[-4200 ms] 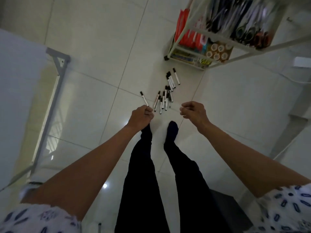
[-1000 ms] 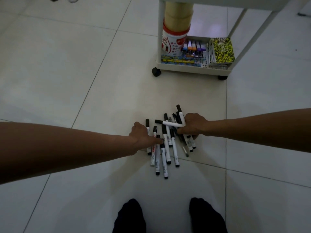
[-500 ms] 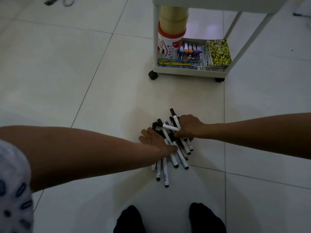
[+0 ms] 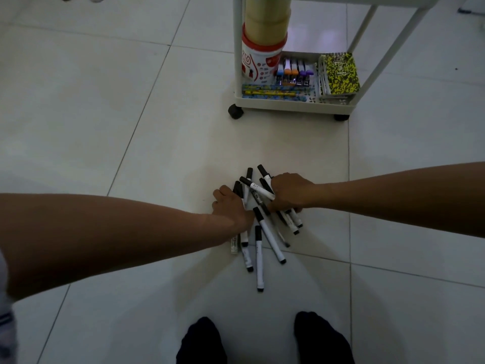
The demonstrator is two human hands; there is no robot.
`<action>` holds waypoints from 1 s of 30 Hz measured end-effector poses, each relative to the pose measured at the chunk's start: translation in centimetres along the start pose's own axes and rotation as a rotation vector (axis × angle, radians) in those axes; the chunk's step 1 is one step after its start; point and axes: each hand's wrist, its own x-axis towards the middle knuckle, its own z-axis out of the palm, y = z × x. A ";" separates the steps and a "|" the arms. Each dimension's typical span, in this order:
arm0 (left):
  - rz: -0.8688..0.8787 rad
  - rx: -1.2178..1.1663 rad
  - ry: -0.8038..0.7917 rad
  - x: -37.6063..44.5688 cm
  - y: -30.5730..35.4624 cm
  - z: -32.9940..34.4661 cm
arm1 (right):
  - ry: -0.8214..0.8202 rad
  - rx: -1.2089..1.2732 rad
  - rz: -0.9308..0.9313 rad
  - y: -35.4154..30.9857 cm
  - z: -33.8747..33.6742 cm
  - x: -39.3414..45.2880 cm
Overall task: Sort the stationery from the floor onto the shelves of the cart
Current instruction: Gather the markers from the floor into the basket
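We see the markers (image 4: 265, 227) heaped on the floor (image 4: 157, 153) tiles, just in front of the cart (image 4: 294, 105). Left hand (image 4: 231, 208) lies on the heap's left edge, its fingers running under the pile; we cannot tell whether its grip closes on anything. Right hand (image 4: 288, 193) has its grip curled round one marker (image 4: 258, 189), with more barrels half hidden beneath the palm. The cart's upper shelves are cut off by the frame; the bottom shelf holds a tub (image 4: 259, 64), tape rolls (image 4: 267, 14) and notebooks (image 4: 339, 74).
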 end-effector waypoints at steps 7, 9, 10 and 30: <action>-0.004 0.105 0.035 -0.4 -1.5 0.2 | 0.061 -0.080 0.026 1.3 -1.4 -1.0; -0.039 0.116 0.087 -0.5 -1.8 0.2 | 0.228 -0.132 -0.087 1.8 -0.9 -1.7; -0.035 0.106 0.098 -0.4 -2.1 0.1 | 0.303 -0.121 -0.169 2.0 -0.5 -2.0; 0.160 -0.030 0.021 0.7 -3.3 0.5 | 0.249 0.093 -0.262 1.3 2.2 -3.4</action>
